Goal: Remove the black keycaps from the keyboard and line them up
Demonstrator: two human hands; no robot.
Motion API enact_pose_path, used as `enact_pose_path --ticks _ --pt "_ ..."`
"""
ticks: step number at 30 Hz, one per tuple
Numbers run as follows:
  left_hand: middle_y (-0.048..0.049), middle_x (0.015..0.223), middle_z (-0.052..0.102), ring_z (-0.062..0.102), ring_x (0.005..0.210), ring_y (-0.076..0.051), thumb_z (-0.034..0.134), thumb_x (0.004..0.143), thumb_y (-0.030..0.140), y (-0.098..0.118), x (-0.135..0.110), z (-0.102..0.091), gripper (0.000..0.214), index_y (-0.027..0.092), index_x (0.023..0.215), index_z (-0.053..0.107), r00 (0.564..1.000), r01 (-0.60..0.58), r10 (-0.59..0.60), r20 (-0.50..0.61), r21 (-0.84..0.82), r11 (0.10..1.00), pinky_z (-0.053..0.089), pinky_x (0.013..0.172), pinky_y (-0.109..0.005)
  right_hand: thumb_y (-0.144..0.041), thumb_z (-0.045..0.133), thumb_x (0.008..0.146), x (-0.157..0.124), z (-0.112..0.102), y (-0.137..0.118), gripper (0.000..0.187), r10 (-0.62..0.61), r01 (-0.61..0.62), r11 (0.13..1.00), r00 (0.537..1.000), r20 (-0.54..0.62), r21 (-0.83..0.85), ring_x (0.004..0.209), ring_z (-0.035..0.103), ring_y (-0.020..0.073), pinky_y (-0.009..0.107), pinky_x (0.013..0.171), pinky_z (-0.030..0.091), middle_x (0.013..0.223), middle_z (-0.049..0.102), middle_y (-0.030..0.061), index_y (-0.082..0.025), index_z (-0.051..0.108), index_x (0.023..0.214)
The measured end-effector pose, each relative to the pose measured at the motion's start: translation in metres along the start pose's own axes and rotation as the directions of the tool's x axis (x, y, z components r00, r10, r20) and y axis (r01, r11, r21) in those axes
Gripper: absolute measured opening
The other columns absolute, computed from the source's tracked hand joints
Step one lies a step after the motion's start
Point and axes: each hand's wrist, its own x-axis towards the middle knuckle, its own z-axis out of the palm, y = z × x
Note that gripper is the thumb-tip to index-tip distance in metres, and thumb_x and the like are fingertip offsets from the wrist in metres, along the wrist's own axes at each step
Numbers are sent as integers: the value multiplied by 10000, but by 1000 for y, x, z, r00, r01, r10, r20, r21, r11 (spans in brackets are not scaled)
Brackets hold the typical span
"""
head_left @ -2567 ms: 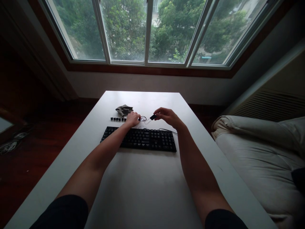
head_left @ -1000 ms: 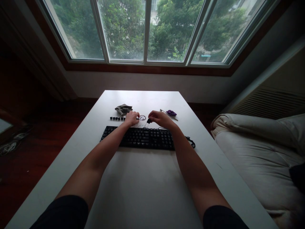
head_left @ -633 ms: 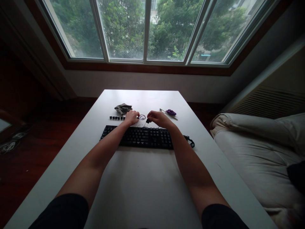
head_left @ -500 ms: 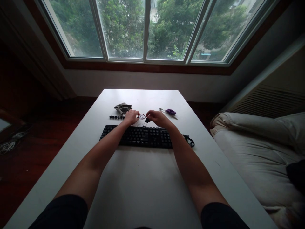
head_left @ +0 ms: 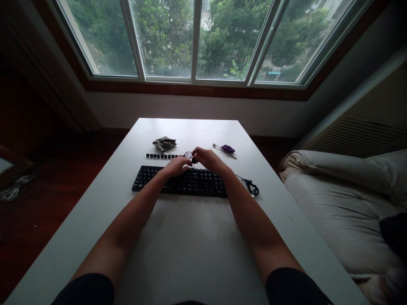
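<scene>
A black keyboard (head_left: 193, 184) lies across the white table, partly covered by my forearms. My right hand (head_left: 206, 159) is above its far edge, pinching a small black-handled wire keycap puller (head_left: 193, 160); thin wire shows below the handle. Close on the left, my left hand (head_left: 177, 166) reaches over the keyboard's top rows toward the puller, thumb and fingers apart. Whether its fingertips touch anything is too small to tell. Beyond the keyboard, black keycaps (head_left: 160, 156) stand in a straight row, whose right end is near my left fingers.
A crumpled grey cloth (head_left: 164, 144) lies behind the keycap row. Farther right is a purple fluffy item (head_left: 227, 148) beside thin sticks. The coiled keyboard cable (head_left: 251, 187) rests at the right. A bed-like cushion (head_left: 330, 199) stands beside the white table (head_left: 203, 245), and a window is ahead.
My left hand has come back from the right end of the keycap row to the keyboard's far edge, beside my right hand. The puller has shifted slightly left.
</scene>
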Motion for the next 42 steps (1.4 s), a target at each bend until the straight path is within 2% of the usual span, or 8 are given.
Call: enact_pose_path --ticks 7,10,15,26,29,32,38,42 --pt "-34 1068 771 702 965 -198 618 879 195 4 -7 2 243 216 1069 769 999 34 -31 36 -73 997 530 874 -269 -241 549 975 3 4 6 90 45 -45 998 999 9 -42 738 661 142 255 723 478 850 723 0 -223 605 1043" --pt "-39 1053 771 702 948 -200 618 879 207 4 -7 2 226 211 1044 772 999 33 -31 30 -69 997 527 863 -271 -210 547 961 3 7 6 105 17 -13 998 998 62 -60 748 647 140 253 729 464 870 720 -1 -226 608 1046" --pt "-44 1044 766 695 938 -208 617 880 219 4 -10 3 198 202 1011 765 999 36 -35 11 -73 997 520 832 -273 -200 597 917 2 12 -1 108 -30 36 990 998 50 -136 747 621 140 243 708 435 868 711 6 -219 652 1007" --pt "-52 1031 772 704 924 -225 618 865 209 -4 -8 11 241 188 1065 751 998 68 -69 -6 -110 992 518 826 -291 -325 652 939 0 13 -14 137 -114 129 958 991 75 -256 698 585 133 241 673 382 834 700 14 -227 723 1004" --pt "-54 1022 774 708 917 -220 614 869 223 -7 -8 12 252 180 1074 755 996 94 -94 7 -152 984 524 822 -287 -303 641 938 1 13 -14 127 -153 169 955 985 81 -245 714 579 129 239 668 384 895 686 32 -205 722 942" --pt "-44 1010 775 707 909 -207 611 858 212 -7 -9 12 264 185 1076 758 995 104 -104 12 -200 974 528 819 -277 -193 668 853 1 14 -11 32 -157 162 954 987 41 -253 704 567 125 235 655 384 881 675 22 -191 676 884" --pt "-40 982 772 705 895 -192 610 842 230 -8 -9 10 254 186 1040 764 991 135 -127 45 -273 952 538 822 -272 -121 634 783 0 15 -6 180 -74 72 978 997 -4 -193 689 594 126 234 654 399 843 706 -3 -204 660 941" --pt "-35 998 772 706 910 -188 607 837 237 -11 -10 10 258 192 1038 762 993 120 -109 55 -304 945 542 839 -270 -86 540 806 -1 8 -8 247 -93 97 993 994 61 -65 752 635 129 240 714 443 880 735 0 -201 694 962"
